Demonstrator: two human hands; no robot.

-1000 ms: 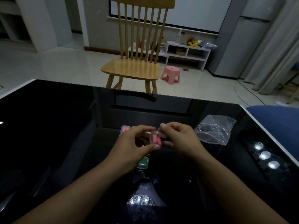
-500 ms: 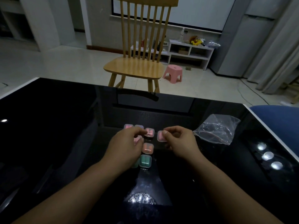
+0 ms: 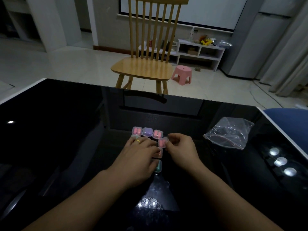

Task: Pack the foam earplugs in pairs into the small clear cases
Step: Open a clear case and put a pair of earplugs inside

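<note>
Several small clear cases with earplug pairs lie grouped on the black glossy table [image 3: 66, 139]. The back row holds a pink case [image 3: 137, 131], a purple case [image 3: 147, 131] and another pink case [image 3: 157, 134]. My right hand [image 3: 180, 148] pinches a further pink-filled case [image 3: 162, 142] by its right edge, just above the group. My left hand [image 3: 140, 157] lies flat over the cases beneath it, fingers spread, a gold ring on one finger. A pink case [image 3: 158, 153] and a green case [image 3: 158, 165] peek out at its right side.
A crumpled clear plastic bag [image 3: 229, 132] lies on the table to the right of my hands. A wooden chair [image 3: 143, 69] stands beyond the far table edge, a pink stool [image 3: 182, 75] behind it. Something blue [image 3: 290, 120] sits past the right table edge.
Both hands came down from holding one pink case in the air to the group on the table. My right hand keeps that case at the group's right side; my left hand spread over the others.
</note>
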